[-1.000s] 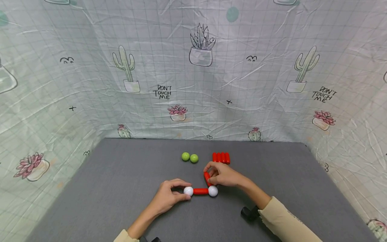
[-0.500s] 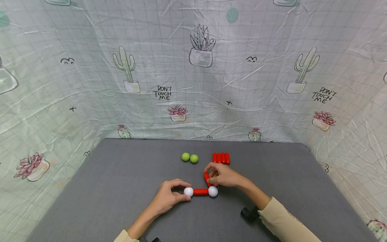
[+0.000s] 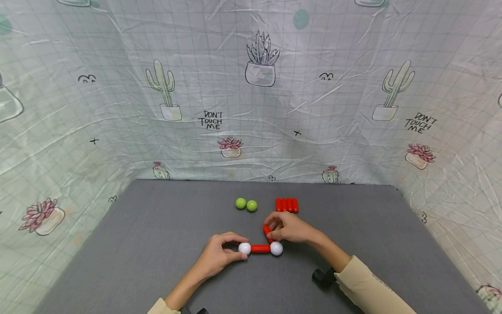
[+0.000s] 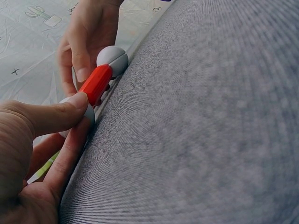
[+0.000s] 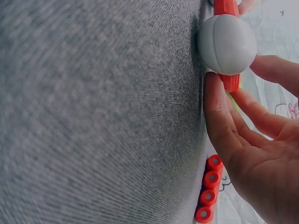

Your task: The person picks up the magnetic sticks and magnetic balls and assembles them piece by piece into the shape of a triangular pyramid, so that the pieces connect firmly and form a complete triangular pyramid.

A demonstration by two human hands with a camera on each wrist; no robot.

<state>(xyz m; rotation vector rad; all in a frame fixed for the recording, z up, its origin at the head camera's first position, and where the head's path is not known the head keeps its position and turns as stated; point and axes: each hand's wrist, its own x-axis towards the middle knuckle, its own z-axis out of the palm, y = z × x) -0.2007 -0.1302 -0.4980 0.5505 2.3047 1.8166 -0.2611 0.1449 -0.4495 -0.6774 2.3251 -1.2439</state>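
Head view: a person's two hands work over a dark grey table (image 3: pixel 168 218). The left hand (image 3: pixel 219 252) pinches the left white ball (image 3: pixel 244 248) between thumb and fingers. From that ball a crosswise red rod (image 3: pixel 260 248) runs to the right white ball (image 3: pixel 276 248). The right hand (image 3: pixel 292 226) grips a slanted red rod (image 3: pixel 267 232) just beyond the right white ball. Compared with half a second ago, this rod's far end has tipped slightly further left, so its angle at the ball is changing, while the white balls and the crosswise rod have held almost still. Farther back lie two green balls (image 3: pixel 246 204) and, to their right, four red rods (image 3: pixel 286 205) side by side.

Left wrist view: thumb and fingers close around the near ball; the crosswise rod leads away to the other ball, beside the right hand.

Right wrist view: the slanted rod pokes out from behind the right white ball, among the right fingers. The ball hides their meeting point, so whether they are joined or only touching is unclear.
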